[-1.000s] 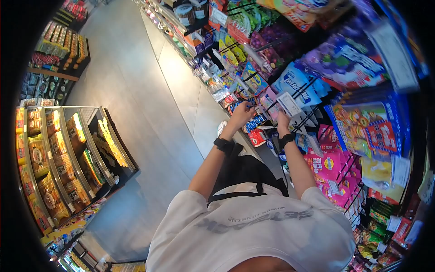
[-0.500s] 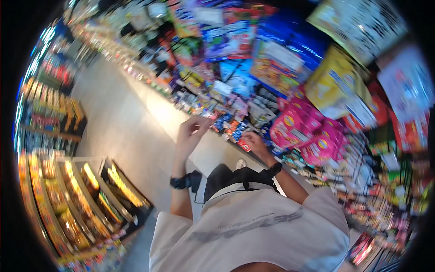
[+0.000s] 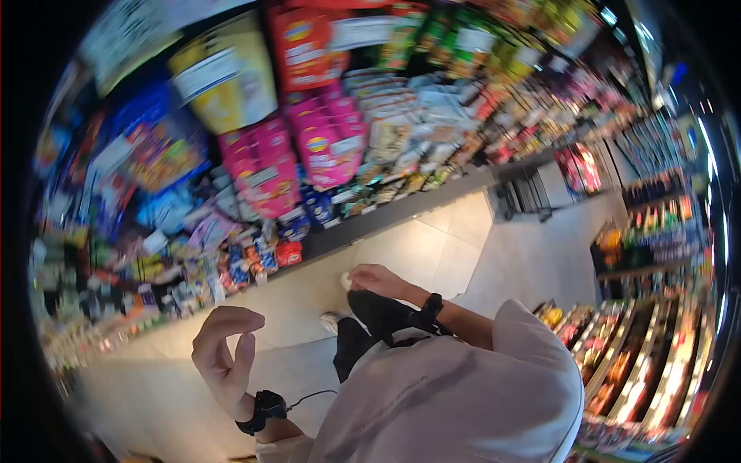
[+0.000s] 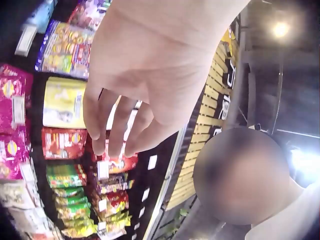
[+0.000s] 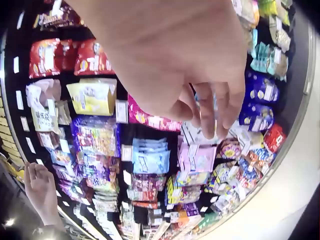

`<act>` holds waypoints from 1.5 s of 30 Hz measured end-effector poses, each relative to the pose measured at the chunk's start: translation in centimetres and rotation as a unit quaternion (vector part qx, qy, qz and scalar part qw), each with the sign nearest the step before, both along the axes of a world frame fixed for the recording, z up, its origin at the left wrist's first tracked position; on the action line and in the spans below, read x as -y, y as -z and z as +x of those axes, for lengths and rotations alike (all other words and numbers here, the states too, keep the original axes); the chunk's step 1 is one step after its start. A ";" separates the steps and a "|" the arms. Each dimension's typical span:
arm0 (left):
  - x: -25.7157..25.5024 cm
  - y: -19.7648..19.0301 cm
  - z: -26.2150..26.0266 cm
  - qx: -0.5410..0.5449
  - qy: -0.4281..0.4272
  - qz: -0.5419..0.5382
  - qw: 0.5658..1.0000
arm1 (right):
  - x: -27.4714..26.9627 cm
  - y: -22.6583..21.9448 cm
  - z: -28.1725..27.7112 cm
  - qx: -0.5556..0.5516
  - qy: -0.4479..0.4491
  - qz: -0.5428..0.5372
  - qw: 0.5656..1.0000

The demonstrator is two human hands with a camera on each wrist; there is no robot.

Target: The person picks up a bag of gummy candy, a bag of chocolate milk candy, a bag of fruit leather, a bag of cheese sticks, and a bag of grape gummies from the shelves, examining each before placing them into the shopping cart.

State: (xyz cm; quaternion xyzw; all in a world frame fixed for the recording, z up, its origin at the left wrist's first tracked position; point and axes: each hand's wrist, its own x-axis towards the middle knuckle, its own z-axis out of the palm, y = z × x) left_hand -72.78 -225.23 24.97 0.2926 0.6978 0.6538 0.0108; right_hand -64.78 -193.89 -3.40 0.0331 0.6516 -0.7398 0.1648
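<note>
My left hand (image 3: 224, 355) is raised over the floor at the lower left of the head view. Its fingers bend loosely, with nothing in them. Lower and nearer my body, my right hand (image 3: 378, 282) hangs in front of the dark trousers, also with nothing held and its fingers relaxed. Both stand apart from the snack rack. Pink snack bags (image 3: 258, 174) hang on that rack, near a yellow bag (image 3: 231, 73) and a red bag (image 3: 309, 46). In the right wrist view, the bent fingers overlap a lilac packet (image 5: 195, 157) behind them.
A dark low shelf edge (image 3: 386, 220) runs along the rack's foot, beside the pale tiled floor (image 3: 417, 255). A black wire basket or cart (image 3: 525, 197) stands near the rack's far end. Lit tiered shelves (image 3: 641, 363) with packaged goods are at the right.
The head view has swung round to the right along the rack. Both hands, close to the hanging packets a second ago, have drawn back from the rack and moved farther apart.
</note>
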 end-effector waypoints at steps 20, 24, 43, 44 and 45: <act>-63.1 3.7 19.3 0.163 0.046 0.036 0.985 | -46.6 -2.3 55.5 0.014 0.681 0.138 0.719; -76.5 2.8 24.1 0.136 0.171 0.032 0.975 | -55.3 -4.3 61.5 0.033 0.784 0.115 0.609; -133.4 5.0 22.5 0.202 0.325 0.042 0.923 | -104.5 -7.3 55.4 0.081 0.768 0.188 0.606; -135.4 4.5 22.5 0.201 0.328 0.038 0.922 | -107.7 -7.2 54.8 0.067 0.753 0.189 0.627; -137.1 4.5 22.8 0.206 0.328 0.028 0.922 | -110.6 -6.9 54.6 0.060 0.736 0.188 0.648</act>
